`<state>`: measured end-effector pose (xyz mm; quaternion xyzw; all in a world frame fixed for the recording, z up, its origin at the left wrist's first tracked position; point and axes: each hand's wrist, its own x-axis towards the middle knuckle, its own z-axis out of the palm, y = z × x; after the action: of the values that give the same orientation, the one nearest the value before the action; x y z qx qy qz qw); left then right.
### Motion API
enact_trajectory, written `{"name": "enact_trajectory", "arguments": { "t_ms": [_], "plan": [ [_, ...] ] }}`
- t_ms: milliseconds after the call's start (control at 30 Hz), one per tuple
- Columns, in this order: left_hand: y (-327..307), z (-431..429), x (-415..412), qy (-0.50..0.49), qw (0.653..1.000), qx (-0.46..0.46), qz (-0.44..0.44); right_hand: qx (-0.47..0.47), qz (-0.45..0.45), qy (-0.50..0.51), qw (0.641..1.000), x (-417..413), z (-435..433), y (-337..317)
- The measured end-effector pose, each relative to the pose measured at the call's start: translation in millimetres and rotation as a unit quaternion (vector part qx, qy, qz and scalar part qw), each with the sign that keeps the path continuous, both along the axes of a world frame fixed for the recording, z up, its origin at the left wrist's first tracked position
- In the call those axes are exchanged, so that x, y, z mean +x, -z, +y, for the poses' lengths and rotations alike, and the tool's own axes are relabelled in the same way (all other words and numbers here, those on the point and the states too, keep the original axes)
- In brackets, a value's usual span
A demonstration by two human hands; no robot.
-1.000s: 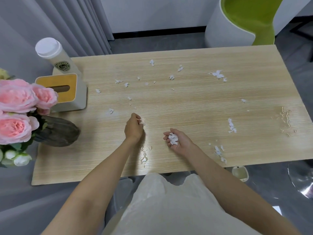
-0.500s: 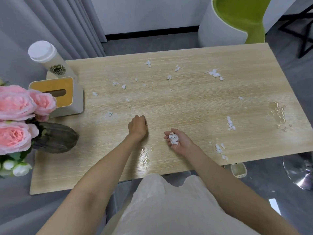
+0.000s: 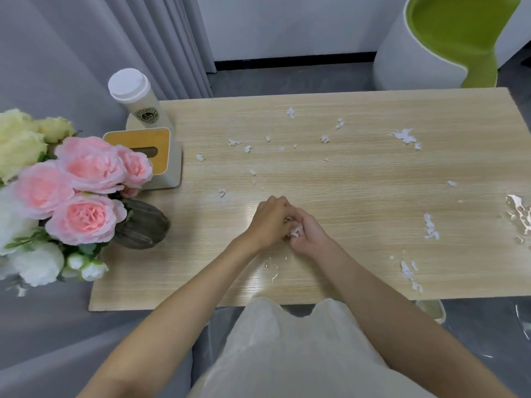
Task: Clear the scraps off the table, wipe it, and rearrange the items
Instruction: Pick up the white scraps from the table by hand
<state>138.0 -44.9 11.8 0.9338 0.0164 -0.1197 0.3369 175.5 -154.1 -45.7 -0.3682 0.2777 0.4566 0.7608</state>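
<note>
Small white paper scraps (image 3: 405, 137) lie scattered over the light wooden table (image 3: 359, 179), mostly across the far half and near the right front edge. My right hand (image 3: 309, 235) rests on the table near the front middle, cupped around a small heap of white scraps (image 3: 296, 231). My left hand (image 3: 270, 218) sits right against it with curled fingers over the same heap; whether it still pinches a scrap is hidden. A few shiny liquid drops (image 3: 273, 272) mark the wood just in front of my hands.
At the table's left end stand a yellow-topped tissue box (image 3: 152, 156), a white-lidded bottle (image 3: 138, 103) and a dark vase (image 3: 140, 228) of pink and white flowers. A wet spill (image 3: 520, 214) glistens at the right edge. A green and white chair (image 3: 448, 38) stands beyond.
My left hand picked a scrap from the table and moved right to meet my right hand, which stayed cupped around its heap. The camera shifted left and nearer.
</note>
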Motion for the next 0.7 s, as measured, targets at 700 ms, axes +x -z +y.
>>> {"name": "enact_trajectory", "arguments": {
  "t_ms": [700],
  "plan": [
    [75.1, 126.1, 14.5, -0.376, 0.923, 0.034, 0.075, -0.045, 0.025, -0.055, 0.997, 19.5, 29.3, -8.8]
  ]
}}
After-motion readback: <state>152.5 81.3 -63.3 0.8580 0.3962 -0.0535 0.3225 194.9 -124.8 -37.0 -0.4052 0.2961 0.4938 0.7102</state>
